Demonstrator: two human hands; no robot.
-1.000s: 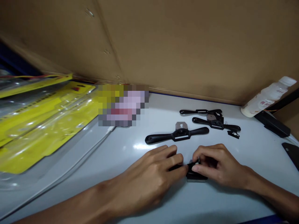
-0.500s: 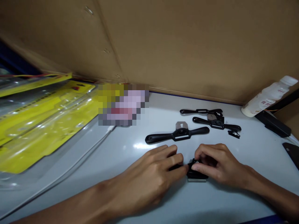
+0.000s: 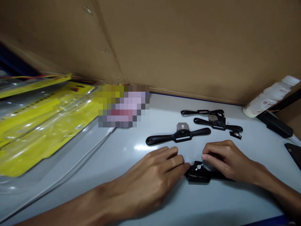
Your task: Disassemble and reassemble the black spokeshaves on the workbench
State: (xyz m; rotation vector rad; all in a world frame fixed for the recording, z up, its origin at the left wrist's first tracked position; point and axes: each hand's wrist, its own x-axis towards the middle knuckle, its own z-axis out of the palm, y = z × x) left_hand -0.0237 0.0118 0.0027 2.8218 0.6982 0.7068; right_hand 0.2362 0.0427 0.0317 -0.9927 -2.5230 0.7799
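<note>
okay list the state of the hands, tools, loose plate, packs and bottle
Left hand, gripping the front black tool
Right hand, thumb and finger pinched together, contents unclear
Front black tool, held, cover over its middle
Black tool behind it, lying down, blade showing
Next tool back, lying down, blade showing
Rearmost tool, lying down, no blade at middle
Loose plate, lying flat
Bottle, cap on
Yellow packs, piled overlapping

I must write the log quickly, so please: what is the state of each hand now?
Left hand: closed on the left end of the nearest black tool.
Right hand: closed in a pinch; whether it holds something cannot be told.
</note>
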